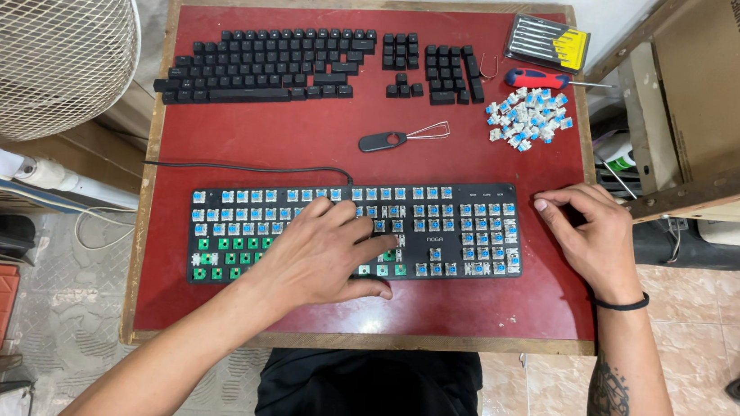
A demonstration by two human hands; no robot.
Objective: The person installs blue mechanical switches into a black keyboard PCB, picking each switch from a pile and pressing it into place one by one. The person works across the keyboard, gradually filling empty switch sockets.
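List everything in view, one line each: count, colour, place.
keyboard: one, black, keycaps off, blue and green switches, near side of table
keycaps: many, black, laid out at far side
loose switches: a pile, blue and white, far right
keycap puller: one, black with wire loop, mid table
screwdriver: one, red and blue, far right
screwdriver set: one case, yellow handles, far right corner
table: one, red top
fan: one, white, left
left hand: on the keyboard
right hand: beside the keyboard's right end
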